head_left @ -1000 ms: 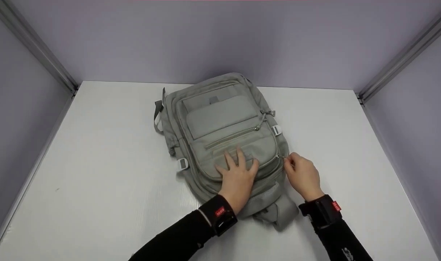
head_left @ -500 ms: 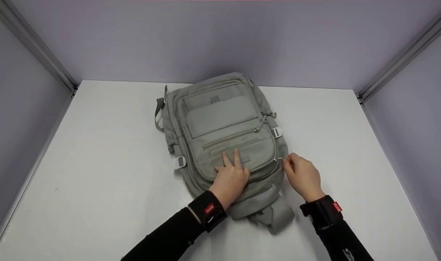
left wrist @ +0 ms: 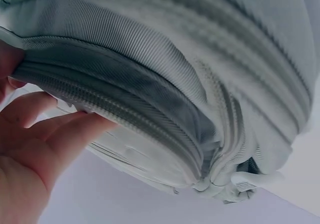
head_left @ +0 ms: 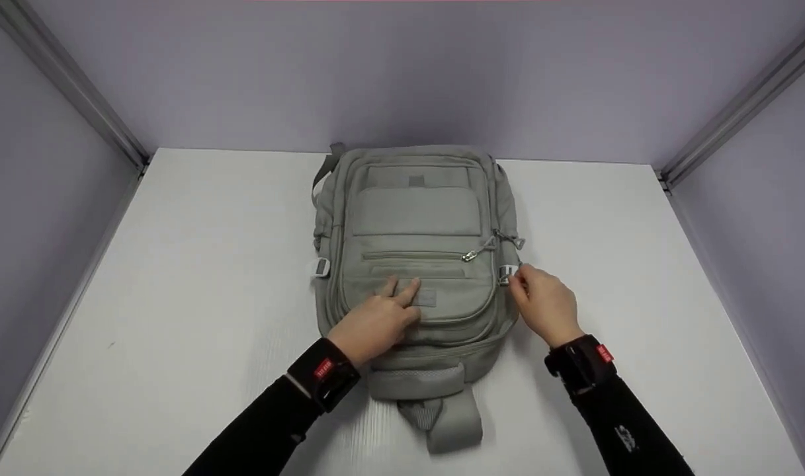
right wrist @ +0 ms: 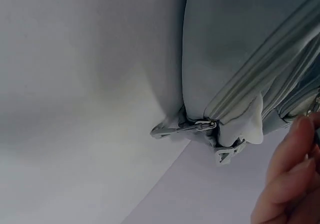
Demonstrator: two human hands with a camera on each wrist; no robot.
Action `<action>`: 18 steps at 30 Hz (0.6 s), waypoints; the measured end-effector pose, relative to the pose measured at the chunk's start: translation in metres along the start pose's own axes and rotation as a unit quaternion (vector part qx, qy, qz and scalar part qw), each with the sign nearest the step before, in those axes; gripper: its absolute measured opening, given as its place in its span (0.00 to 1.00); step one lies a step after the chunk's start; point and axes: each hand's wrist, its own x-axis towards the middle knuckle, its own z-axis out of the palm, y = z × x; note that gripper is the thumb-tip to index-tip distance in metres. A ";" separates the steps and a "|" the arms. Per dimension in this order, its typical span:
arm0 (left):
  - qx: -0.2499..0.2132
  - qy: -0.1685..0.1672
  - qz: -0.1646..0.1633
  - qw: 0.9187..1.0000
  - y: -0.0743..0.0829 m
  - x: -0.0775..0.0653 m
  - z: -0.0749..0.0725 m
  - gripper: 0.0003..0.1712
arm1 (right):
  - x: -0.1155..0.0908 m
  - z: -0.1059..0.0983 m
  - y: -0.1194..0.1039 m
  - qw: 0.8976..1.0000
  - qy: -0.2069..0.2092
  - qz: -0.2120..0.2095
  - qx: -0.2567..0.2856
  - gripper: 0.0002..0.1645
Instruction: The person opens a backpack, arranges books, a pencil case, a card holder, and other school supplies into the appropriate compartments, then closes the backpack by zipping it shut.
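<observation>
A grey-green backpack (head_left: pixel 419 211) lies front side up on a white table, its bottom end toward the far wall or its top; I cannot tell which. My left hand (head_left: pixel 376 324) rests on the lower front pocket, two fingers reaching forward over the fabric. The left wrist view shows those fingers (left wrist: pixel 75 134) against the pocket's curved zipper (left wrist: pixel 120 111). On the bag's right side, my right hand (head_left: pixel 548 304) pinches a small zipper pull beside a white buckle (head_left: pixel 508 272). Fingertips mostly hide the pull; a bit of metal (right wrist: pixel 317 102) shows in the right wrist view.
Another zipper pull with a cord (head_left: pixel 469 256) lies on the front pocket. A second white buckle (head_left: pixel 321 267) sits on the left side. A wide strap (head_left: pixel 456 423) extends toward me. Pale walls (head_left: pixel 415 73) enclose the white table (head_left: pixel 210 264) at the back and sides.
The backpack has turned from a slant to nearly straight, its near end swinging left. My left hand has moved left with it. My right hand keeps its pinch and has shifted slightly away from me.
</observation>
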 end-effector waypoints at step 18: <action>0.007 -0.008 -0.002 1.000 0.006 0.005 0.004 0.03 | 0.067 0.000 0.004 0.999 0.000 0.015 -0.029 0.15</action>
